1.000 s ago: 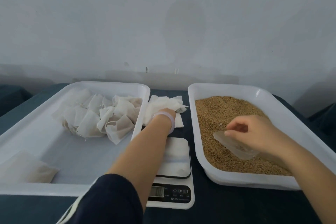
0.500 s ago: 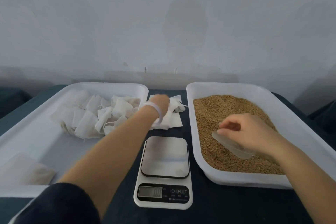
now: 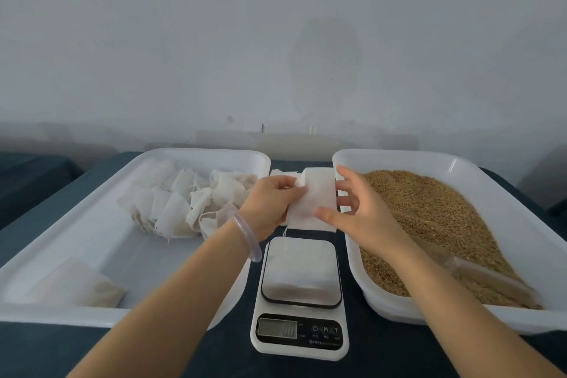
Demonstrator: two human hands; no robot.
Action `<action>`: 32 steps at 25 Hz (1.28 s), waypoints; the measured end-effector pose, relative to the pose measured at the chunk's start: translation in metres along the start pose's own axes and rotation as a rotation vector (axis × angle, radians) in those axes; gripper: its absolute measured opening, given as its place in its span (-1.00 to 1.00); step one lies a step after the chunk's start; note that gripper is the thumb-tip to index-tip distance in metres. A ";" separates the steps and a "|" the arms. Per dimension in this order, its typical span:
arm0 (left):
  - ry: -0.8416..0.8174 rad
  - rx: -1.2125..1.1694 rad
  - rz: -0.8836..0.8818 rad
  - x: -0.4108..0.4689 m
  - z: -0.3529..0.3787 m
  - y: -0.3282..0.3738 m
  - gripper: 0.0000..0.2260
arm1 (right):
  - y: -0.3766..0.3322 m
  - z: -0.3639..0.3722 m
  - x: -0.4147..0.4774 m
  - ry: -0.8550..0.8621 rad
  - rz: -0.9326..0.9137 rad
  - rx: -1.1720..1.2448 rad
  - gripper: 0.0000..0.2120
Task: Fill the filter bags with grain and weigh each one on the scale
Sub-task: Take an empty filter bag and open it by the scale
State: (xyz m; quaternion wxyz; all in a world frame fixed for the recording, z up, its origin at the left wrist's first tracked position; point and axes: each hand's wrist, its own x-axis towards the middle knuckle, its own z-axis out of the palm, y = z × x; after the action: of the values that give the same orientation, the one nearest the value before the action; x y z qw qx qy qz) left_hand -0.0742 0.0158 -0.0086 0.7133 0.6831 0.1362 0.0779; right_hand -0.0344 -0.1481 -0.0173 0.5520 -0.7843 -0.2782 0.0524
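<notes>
Above the gap between the two trays, both hands hold one empty white filter bag point(image 3: 313, 204). My left hand point(image 3: 271, 204) grips the bag's left edge with curled fingers. My right hand point(image 3: 360, 213) has its thumb on the bag's lower right corner and its fingers at the right edge. A thin string hangs from the bag toward the scale point(image 3: 299, 294), whose platform is bare. Brown grain point(image 3: 429, 209) fills the right white tray point(image 3: 399, 158). A clear plastic scoop point(image 3: 491, 279) lies on the grain near the front.
The left white tray point(image 3: 196, 153) holds a pile of filter bags point(image 3: 190, 202) at the back and one filled bag point(image 3: 79, 285) at its front left corner. More flat bags point(image 3: 280, 173) lie on the dark cloth between the trays. A wall stands close behind.
My left hand lifted a bag from the stack between the trays. My right hand let go of the scoop, which now lies on the grain, and came over to the bag.
</notes>
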 end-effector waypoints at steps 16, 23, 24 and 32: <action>-0.373 0.309 0.030 -0.008 0.000 -0.015 -0.63 | 0.009 -0.008 -0.006 0.121 -0.384 -0.454 -0.80; -0.303 0.333 -0.010 -0.007 0.003 -0.021 -0.82 | 0.012 -0.012 -0.010 0.150 -0.427 -0.401 -0.81; -0.304 0.281 -0.026 -0.007 0.003 -0.021 -0.87 | 0.011 -0.013 -0.012 0.109 -0.396 -0.359 -0.75; -0.420 0.273 -0.050 -0.003 0.001 -0.025 -0.96 | 0.009 -0.026 -0.010 -0.175 -0.157 -0.139 -0.88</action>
State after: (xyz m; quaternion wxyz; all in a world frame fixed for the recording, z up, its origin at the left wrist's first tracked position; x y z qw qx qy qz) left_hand -0.0789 0.0127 -0.0332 0.6286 0.7708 0.0111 -0.1028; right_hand -0.0294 -0.1775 -0.0177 0.4724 -0.7889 -0.3887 0.0577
